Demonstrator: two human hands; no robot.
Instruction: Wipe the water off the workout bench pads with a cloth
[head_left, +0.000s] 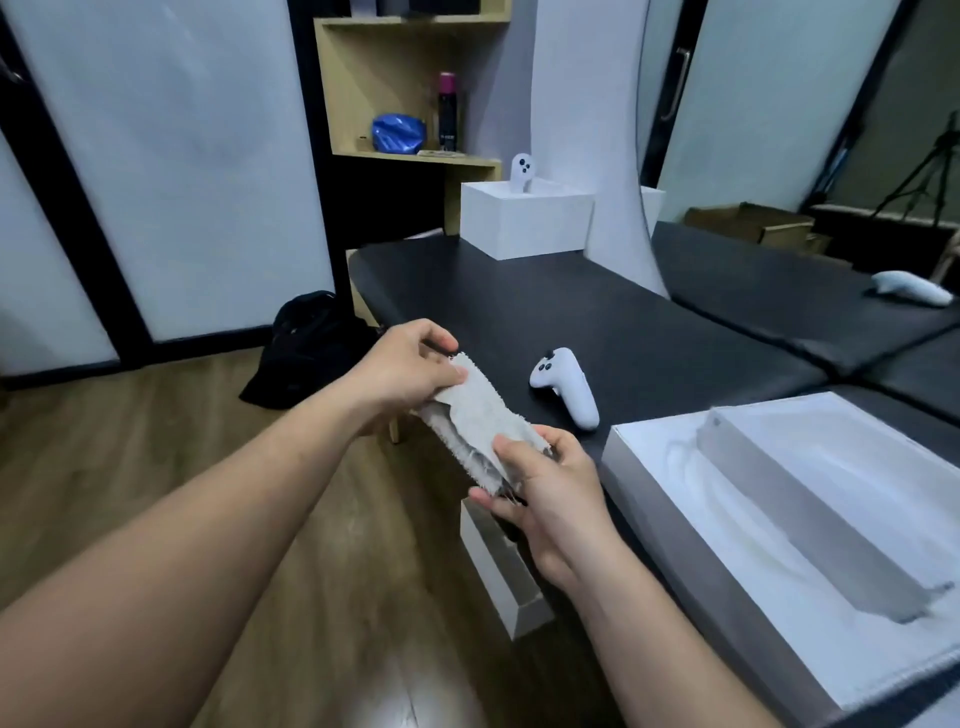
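Observation:
A pale grey terry cloth (480, 415) with frayed ends is stretched between both hands, in the air beside the bench's left edge. My left hand (402, 371) pinches its far end. My right hand (550, 499) grips its near end. The black padded bench pad (519, 306) runs from the middle of the view toward the right. A second black pad (769, 291) lies beyond a seam at the right. I cannot make out water on the pads.
On the pad lie a white controller (566, 387), a white box (524, 221) holding another controller (521, 171) at the far end, and a large open white box (779, 519) near me. A third controller (911, 288) rests far right. A black bag (306, 343) sits on the wooden floor.

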